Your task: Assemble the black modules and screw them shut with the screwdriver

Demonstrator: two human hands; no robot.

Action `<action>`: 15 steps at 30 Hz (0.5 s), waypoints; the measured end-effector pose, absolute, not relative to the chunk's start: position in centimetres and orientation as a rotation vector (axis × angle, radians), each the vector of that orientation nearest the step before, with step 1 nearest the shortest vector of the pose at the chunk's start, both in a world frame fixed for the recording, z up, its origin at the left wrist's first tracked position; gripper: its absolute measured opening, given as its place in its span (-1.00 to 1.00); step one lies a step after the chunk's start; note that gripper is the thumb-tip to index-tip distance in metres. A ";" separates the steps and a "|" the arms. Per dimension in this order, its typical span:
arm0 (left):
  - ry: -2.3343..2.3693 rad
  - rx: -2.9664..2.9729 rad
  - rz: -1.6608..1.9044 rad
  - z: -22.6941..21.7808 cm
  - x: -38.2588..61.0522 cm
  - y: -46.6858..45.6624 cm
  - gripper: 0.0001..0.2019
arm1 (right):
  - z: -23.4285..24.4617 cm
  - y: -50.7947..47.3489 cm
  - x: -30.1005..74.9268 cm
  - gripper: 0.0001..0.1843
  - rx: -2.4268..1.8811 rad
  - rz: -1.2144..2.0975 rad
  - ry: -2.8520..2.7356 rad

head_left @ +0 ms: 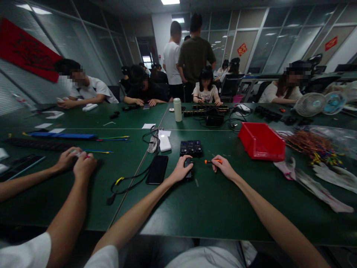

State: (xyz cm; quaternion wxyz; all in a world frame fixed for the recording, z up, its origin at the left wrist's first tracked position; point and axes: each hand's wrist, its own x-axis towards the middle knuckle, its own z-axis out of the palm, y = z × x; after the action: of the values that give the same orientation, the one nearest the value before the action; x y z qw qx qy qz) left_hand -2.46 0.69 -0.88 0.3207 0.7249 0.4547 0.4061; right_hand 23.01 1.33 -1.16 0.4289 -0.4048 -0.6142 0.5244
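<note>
My left hand (180,169) is closed around a small black block (189,175), which rests on the green table top in front of me. Fingers partly cover the block, so its exact kind does not show. In my right hand (225,167) is an orange screwdriver (218,161), held between the fingers and pointing left. Its tip is a short way from the block, apart from it. Just beyond my left hand stands a black unit of several joined modules (191,147). A black phone (157,169) lies to the left of that hand.
A red plastic bin (261,142) stands to the right, near copper wires (312,145) and work gloves (320,188). A white power bank (164,142), a black cable (134,180) and a pale green bottle (177,109) lie or stand left of centre. A co-worker's hands (83,163) work at left.
</note>
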 end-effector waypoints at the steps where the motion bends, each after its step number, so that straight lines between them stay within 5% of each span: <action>1: 1.193 1.908 1.072 -0.9 -2.5 0.7 -0.70 | -1.2 1.3 23.0 -0.70 -1.017 1.308 -1.538; 15: 1.188 1.901 1.071 -0.7 -2.4 0.6 -0.70 | -1.0 1.1 22.9 -0.70 -1.100 1.281 -1.563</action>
State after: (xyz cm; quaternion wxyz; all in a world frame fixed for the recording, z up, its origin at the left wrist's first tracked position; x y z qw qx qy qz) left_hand -2.37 0.63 -0.73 0.3227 0.7243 0.4525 0.4081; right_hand 22.92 1.12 -0.95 0.4079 -0.4363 -0.6203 0.5084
